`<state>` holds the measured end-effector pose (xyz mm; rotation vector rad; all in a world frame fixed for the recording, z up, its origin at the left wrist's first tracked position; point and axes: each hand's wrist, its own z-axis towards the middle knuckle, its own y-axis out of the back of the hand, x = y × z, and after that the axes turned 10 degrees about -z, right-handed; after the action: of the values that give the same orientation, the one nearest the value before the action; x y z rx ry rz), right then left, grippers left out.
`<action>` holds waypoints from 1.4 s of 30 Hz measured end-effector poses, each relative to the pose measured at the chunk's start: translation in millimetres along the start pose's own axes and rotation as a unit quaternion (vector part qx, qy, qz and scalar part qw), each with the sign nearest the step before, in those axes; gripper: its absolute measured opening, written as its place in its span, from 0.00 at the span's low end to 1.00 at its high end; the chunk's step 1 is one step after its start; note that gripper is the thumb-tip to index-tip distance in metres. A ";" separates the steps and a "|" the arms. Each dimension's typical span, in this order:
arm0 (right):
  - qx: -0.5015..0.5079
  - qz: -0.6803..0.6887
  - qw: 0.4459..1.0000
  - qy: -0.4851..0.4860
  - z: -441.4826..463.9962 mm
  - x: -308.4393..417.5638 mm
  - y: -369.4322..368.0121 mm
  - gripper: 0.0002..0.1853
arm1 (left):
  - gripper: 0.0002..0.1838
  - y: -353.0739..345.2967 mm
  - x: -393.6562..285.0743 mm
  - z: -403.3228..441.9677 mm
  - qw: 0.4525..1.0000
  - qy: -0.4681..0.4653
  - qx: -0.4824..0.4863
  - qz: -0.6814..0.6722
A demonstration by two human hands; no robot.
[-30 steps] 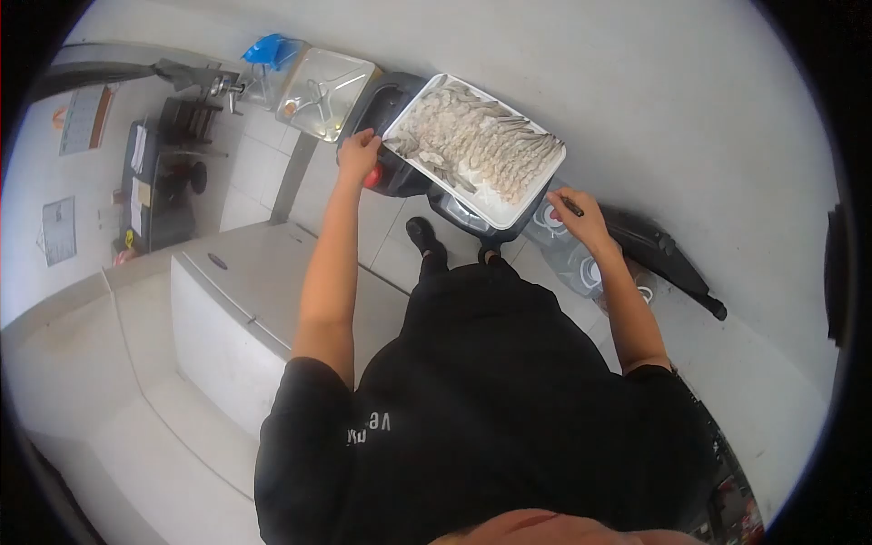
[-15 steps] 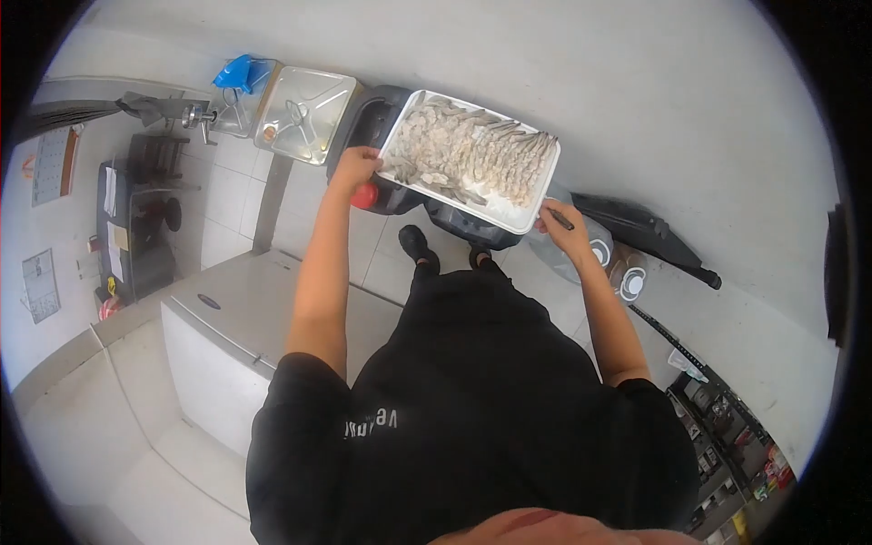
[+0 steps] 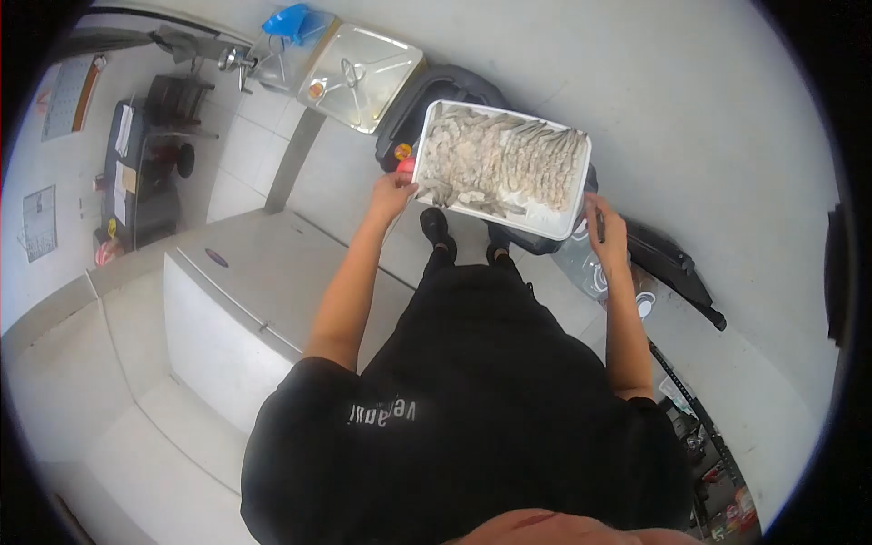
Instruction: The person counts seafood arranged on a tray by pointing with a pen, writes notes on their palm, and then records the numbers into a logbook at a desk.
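Note:
In the head view, a white rectangular tray [image 3: 582, 184] is held out in front of me over dark plastic containers. Rows of pale, floury-looking pieces [image 3: 509, 159] lie in it, some with greyish ends; their kind I cannot make out. My left hand [image 3: 392, 193] pinches the tray's near left corner. At the right edge is my right hand [image 3: 609, 234], its fingers against the rim. A short, dark, stick-like object [image 3: 600, 227] shows along those fingers. Whether that hand bears the tray's weight is unclear.
A black container [image 3: 463, 80] stands behind the tray, with a red object [image 3: 405, 165] near my left hand. Metal tins [image 3: 363, 77] line the wall. A pale chest-like cabinet [image 3: 272, 272] is on the left; clear jugs [image 3: 581, 263] and a black bag [image 3: 672, 263] are right.
The tray and both hands sit farther right and slightly lower in view. The surroundings have shifted too, as my head view moved. Both hands remain at the tray.

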<state>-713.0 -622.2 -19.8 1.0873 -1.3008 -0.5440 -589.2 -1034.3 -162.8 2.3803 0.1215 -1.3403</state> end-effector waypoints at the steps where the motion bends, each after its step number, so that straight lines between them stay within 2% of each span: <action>1: -0.034 -0.022 0.999 0.008 3.3 6.6 2.5 0.12 | 0.15 -0.1 -5.4 -1.2 1.000 0.011 0.000 -0.002; 2: -0.001 -0.010 0.998 -0.056 1.4 11.6 11.8 0.13 | 0.15 -1.5 -17.6 -4.2 1.000 0.006 -0.003 0.000; 5: 0.043 0.005 0.996 -0.083 10.4 8.4 6.3 0.15 | 0.15 -2.9 -29.6 -1.5 1.000 0.013 -0.017 -0.005; 8: 0.044 0.051 0.996 -0.059 9.7 -1.0 -5.5 0.15 | 0.14 -6.6 -25.1 8.8 0.999 -0.001 -0.036 0.008; 13: 0.049 0.049 0.996 -0.063 9.4 -4.9 -9.9 0.15 | 0.14 -7.7 -31.4 20.9 0.998 -0.039 -0.037 0.025; 15: 0.046 0.057 0.996 -0.059 7.9 -5.8 -10.8 0.15 | 0.13 -7.7 -36.4 22.7 0.991 -0.065 -0.046 0.105; 16: 0.042 0.048 0.997 -0.043 5.6 -7.9 -12.1 0.15 | 0.13 -11.0 -35.6 22.7 0.991 -0.072 -0.046 0.107; 18: 0.037 0.039 0.998 -0.030 4.4 -13.4 -11.7 0.15 | 0.12 -18.0 -37.4 21.6 0.973 -0.099 -0.119 0.171; 21: 0.037 0.026 0.998 -0.035 7.1 -13.5 -16.8 0.15 | 0.12 -16.6 -35.7 22.9 0.969 -0.101 -0.119 0.191; 23: 0.045 -0.064 0.996 -0.036 7.8 -9.1 -9.1 0.18 | 0.13 -13.4 -39.2 26.7 0.969 -0.103 -0.113 0.193; 24: 0.044 -0.063 0.996 -0.036 7.8 -8.4 -7.4 0.18 | 0.13 -12.3 -44.1 25.6 0.970 -0.100 -0.107 0.193; 29: -0.026 -0.041 0.989 -0.136 0.3 18.6 9.3 0.20 | 0.13 -3.3 -70.9 20.5 0.973 -0.061 -0.089 0.206; 30: -0.029 -0.042 0.989 -0.138 -1.4 21.0 9.9 0.20 | 0.13 -2.0 -74.7 21.9 0.973 -0.054 -0.087 0.207; 31: -0.072 -0.078 0.988 -0.116 -3.0 22.9 10.1 0.19 | 0.13 -0.9 -78.0 24.3 0.973 -0.056 -0.084 0.206; 32: -0.115 -0.114 0.982 -0.095 -4.9 24.3 9.8 0.19 | 0.12 -0.3 -81.4 28.1 0.970 -0.083 -0.102 0.205; 34: -0.119 -0.123 0.982 -0.082 -8.1 21.0 9.0 0.18 | 0.11 -1.6 -88.0 41.1 0.966 -0.112 -0.112 0.204; 36: -0.126 -0.133 0.980 -0.071 -14.3 23.7 8.8 0.19 | 0.09 -6.2 -98.0 57.8 0.950 -0.222 -0.122 0.183; 37: -0.134 -0.128 0.981 -0.061 -17.8 28.6 9.7 0.19 | 0.09 -9.0 -103.7 68.2 0.949 -0.228 -0.116 0.183; 39: -0.142 -0.124 0.981 -0.054 -24.0 37.0 13.3 0.19 | 0.07 -15.9 -114.6 89.9 0.936 -0.295 -0.086 0.174; 42: -0.133 -0.121 0.983 -0.043 -40.0 41.7 16.6 0.22 | 0.06 -18.8 -137.6 108.6 0.928 -0.299 -0.080 0.207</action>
<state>-669.3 -636.8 18.8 1.0121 -1.1361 -0.9287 -754.8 -1042.6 -103.2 1.6461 -0.4067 -1.6818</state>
